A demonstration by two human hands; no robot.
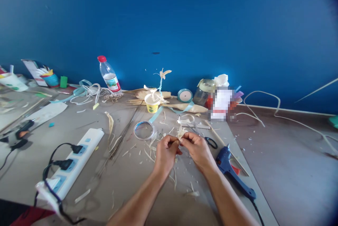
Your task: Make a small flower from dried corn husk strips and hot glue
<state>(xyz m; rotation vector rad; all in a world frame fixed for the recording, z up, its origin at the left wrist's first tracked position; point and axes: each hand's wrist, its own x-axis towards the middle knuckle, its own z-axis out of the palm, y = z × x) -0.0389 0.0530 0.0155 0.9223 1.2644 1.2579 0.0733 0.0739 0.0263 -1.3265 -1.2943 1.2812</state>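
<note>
My left hand [168, 149] and my right hand [194, 146] meet above the middle of the table. Between their pinched fingertips is a small pale flower-like piece [181, 132] that looks made of dried husk. Its lower part is hidden by my fingers. Beyond my hands stands a small yellow cup [152, 103] with husk bits in it and a stem wrapped in light blue, topped by a husk flower [164, 74]. A roll of clear tape [144, 130] lies to the left of my hands. Black scissor handles [211, 143] show just past my right hand.
A blue glue gun [233, 175] lies right of my right arm, beside a thin stick. To the left are a white power strip [79, 159] with black plugs, and another glue gun [19, 134]. A bottle [111, 77], ribbon spool [185, 95] and glass jar [204, 92] stand along the blue wall. Husk scraps litter the table.
</note>
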